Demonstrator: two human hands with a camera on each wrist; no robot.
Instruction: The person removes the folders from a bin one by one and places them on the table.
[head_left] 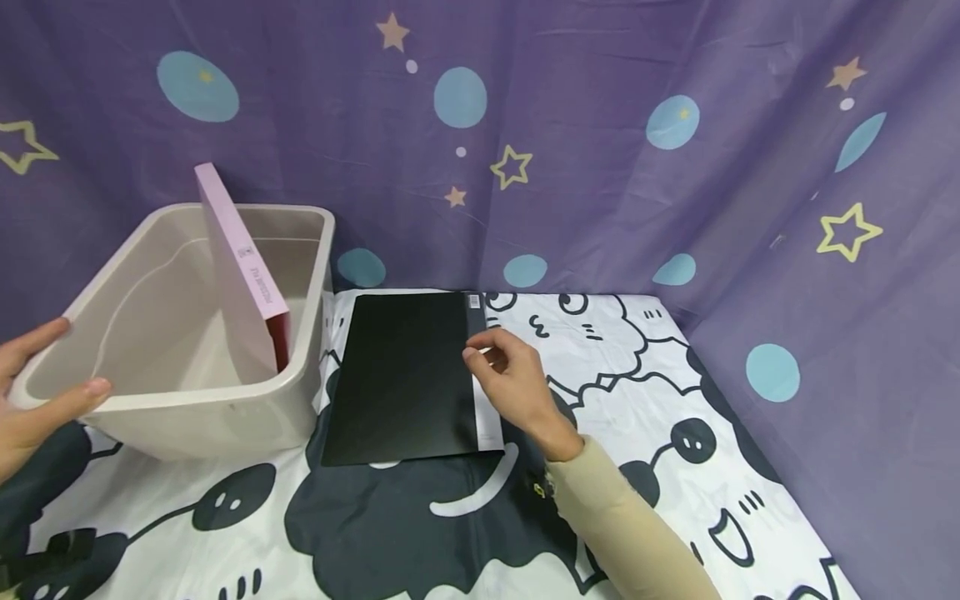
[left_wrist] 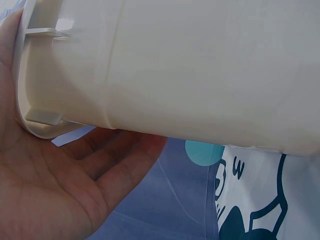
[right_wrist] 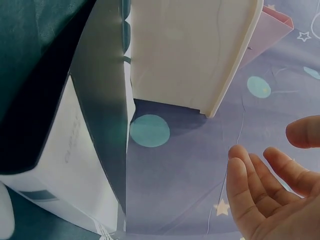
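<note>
On the left, my left hand (head_left: 37,383) grips the corner rim of a beige plastic bin (head_left: 202,421), thumb over the rim and fingers along the outer wall. The left wrist view shows those fingers (left_wrist: 120,160) against the outside of the bin. A pink file box (head_left: 247,258) leans inside, its top end sticking out above the back rim. Right of the bin lies a flat black file box (head_left: 405,375) with a white strip along its right edge. Over that strip hovers my right hand (head_left: 513,383), fingers loosely bent, nothing between them in the right wrist view.
A white cloth (head_left: 622,350) printed with black cartoon sheep covers the surface. Behind it hangs a purple curtain (head_left: 585,200) with stars and blue dots, close to the back of the bin. The curtain also runs along the right side.
</note>
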